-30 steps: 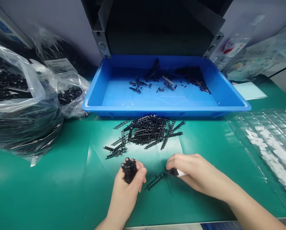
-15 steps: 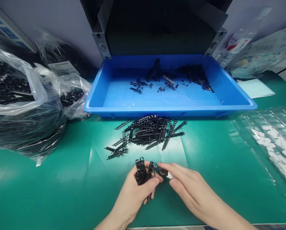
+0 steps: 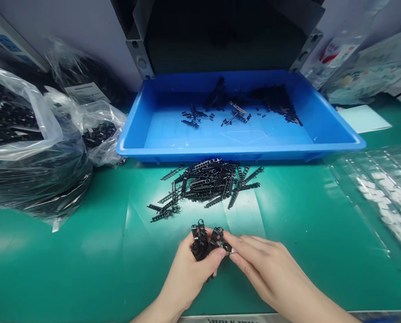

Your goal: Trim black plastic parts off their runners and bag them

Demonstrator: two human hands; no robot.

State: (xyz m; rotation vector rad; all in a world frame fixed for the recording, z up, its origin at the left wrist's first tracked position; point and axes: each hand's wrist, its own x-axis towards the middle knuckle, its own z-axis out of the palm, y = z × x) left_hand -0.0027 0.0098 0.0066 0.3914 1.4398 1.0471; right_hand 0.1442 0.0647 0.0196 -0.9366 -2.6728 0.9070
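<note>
Black strips, a bunch (image 3: 198, 244) of them, stand upright in the left hand (image 3: 187, 273), at the near middle of the table (image 3: 86, 269). That hand is closed around the bunch, with one strip (image 3: 215, 237) set slightly apart to the right, by the thumb and fingers. From the right, the right hand (image 3: 271, 264) meets it, thumb and forefinger pinching a small dark piece (image 3: 226, 246) with a bit of white at its near end; the piece is at the separate strip, but whether it is fitted to it I cannot tell. Beyond the hands lies a loose pile (image 3: 209, 181) of similar black strips, crossing one another, with a few straggling to the left and right. Just past the pile sits a blue bin (image 3: 241, 150); inside are small black parts (image 3: 195, 117) left of the middle, a clump (image 3: 237, 112) near the centre and a dark heap (image 3: 277, 101) at the far right. Left of the bin, a big clear bag (image 3: 35, 184) full of black parts stands open, next to a smaller bag (image 3: 101, 132). On the right, a clear tray (image 3: 358, 220) holds white pieces (image 3: 394, 215). Farther off on that side are a pale sheet (image 3: 365, 119) and a bottle (image 3: 335, 54).
</note>
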